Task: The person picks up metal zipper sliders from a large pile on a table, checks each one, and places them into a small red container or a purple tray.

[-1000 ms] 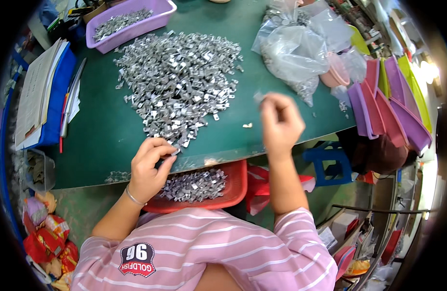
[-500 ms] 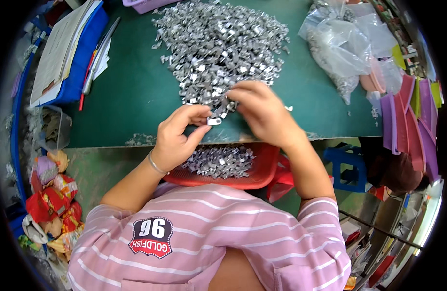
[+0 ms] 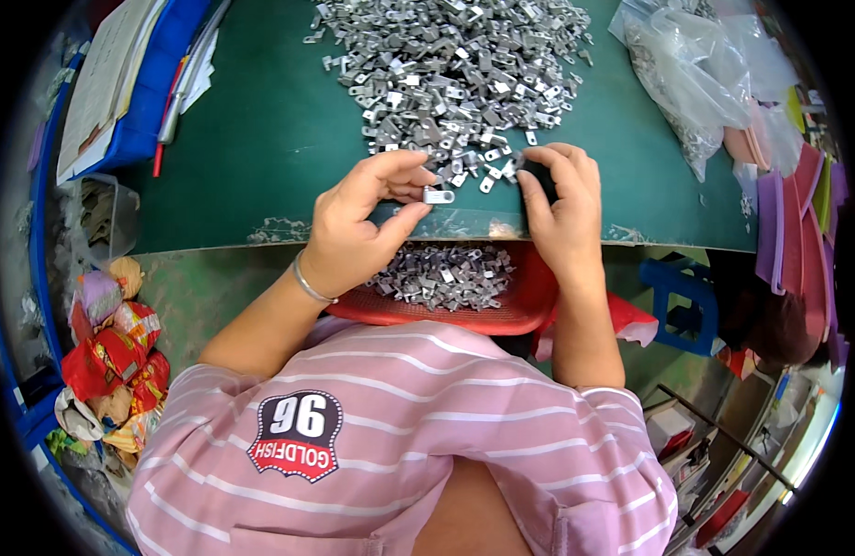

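Observation:
My left hand (image 3: 361, 215) pinches a small silver metal bracket (image 3: 438, 196) between thumb and fingers, its holed tab pointing right, just above the table's front edge. Right of it, my right hand (image 3: 568, 204) is at the near rim of the pile, its thumb and forefinger closed about a grey metal piece, largely hidden by the fingertips. A big pile of similar brackets (image 3: 455, 69) spreads over the green table (image 3: 260, 157), with several loose ones between my hands. Below the edge, a red plastic basket (image 3: 529, 287) holds more brackets (image 3: 441, 276).
On the left stand a blue tray of papers (image 3: 158, 97) and a clear plastic bin (image 3: 121, 222). Clear bags of parts (image 3: 691, 69) lie at the right, beside pink and purple trays (image 3: 803, 213). A blue stool (image 3: 677, 306) stands below the table at right.
My right hand has drawn away to the right from the left one. My left hand still holds its bracket. The whole view has shifted, so the pile sits higher in the picture.

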Tool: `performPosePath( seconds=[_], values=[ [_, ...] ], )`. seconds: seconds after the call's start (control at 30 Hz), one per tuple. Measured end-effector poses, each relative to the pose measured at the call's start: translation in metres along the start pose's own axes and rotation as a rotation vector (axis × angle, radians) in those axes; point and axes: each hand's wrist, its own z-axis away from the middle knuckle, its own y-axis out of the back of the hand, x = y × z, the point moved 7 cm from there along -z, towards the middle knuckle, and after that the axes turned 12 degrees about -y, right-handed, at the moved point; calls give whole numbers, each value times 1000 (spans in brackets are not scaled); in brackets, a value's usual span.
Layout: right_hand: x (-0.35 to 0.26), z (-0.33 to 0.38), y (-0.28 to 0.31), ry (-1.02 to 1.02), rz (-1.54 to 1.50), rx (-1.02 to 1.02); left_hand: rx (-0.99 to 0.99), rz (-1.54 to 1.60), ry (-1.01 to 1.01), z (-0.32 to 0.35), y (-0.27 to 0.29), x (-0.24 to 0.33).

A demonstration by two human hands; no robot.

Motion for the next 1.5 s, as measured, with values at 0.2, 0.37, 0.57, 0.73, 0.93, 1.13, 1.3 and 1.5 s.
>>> performPosePath(
  seconds=[0.2,0.37,0.57,0.73,0.93,1.13,1.3,1.5],
  values=[
    [2,6,3,-65,73,79,-35,-54,-108,-2,0,5],
    [-3,3,-1,-92,64,-10,-115,-78,-95,-5,-4,11],
    [-3,7,-6,-132,-133,-17,-109,-93,-87,-5,-2,11],
    [10,22,-4,-291,-513,-26,-128,-102,-92,-5,-3,10],
    [-11,12,6,-122,-117,104,-246,-122,-201,-11,-5,14],
    [-3,12,-4,-188,-299,-76,-398,-121,-312,-11,-16,18],
    [-5,22,-1,-122,-576,-287,-355,-134,-306,-12,-14,19],
    [-20,12,-2,48,-73,5,-245,-288,-292,-25,-28,27]
  ],
)
